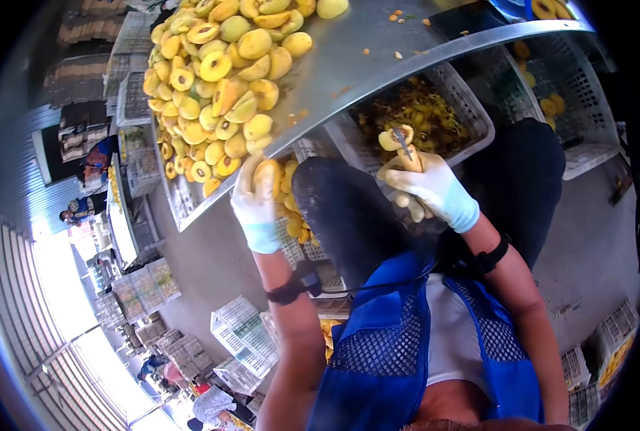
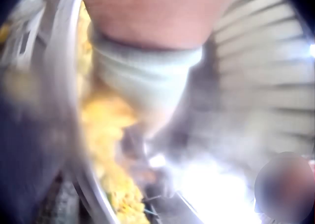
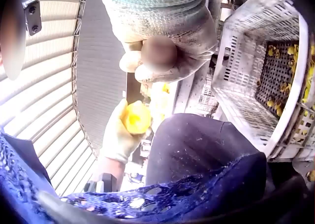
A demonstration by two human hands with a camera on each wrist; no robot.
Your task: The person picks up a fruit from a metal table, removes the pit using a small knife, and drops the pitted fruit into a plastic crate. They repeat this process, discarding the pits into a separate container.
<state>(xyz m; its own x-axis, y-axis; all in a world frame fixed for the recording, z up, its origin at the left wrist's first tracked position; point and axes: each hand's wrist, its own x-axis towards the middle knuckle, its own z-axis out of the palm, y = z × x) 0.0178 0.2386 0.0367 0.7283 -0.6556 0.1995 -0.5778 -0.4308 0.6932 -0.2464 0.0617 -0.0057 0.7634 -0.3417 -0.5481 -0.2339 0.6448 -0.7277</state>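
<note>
In the head view, my gloved left hand point(image 1: 257, 208) holds a yellow fruit half point(image 1: 267, 177) beside the metal table's edge. My gloved right hand point(image 1: 429, 188) grips the light handle point(image 1: 410, 159) of a small metal-tipped tool, with a cut fruit piece point(image 1: 389, 141) at its tip. The right wrist view shows the left hand point(image 3: 118, 137) with its fingers around a fruit half point(image 3: 137, 118), below the right hand point(image 3: 165, 56). The left wrist view is blurred: the left glove point(image 2: 142, 83) is near yellow fruit point(image 2: 106, 123), its fingers unclear.
A large heap of halved fruit point(image 1: 216, 86) covers the left of the metal table point(image 1: 334, 68). Under its edge stands a crate point(image 1: 481, 133) of dark scraps and yellow bits. Another crate point(image 1: 586, 108) is at the right. Stacked crates and people are farther left.
</note>
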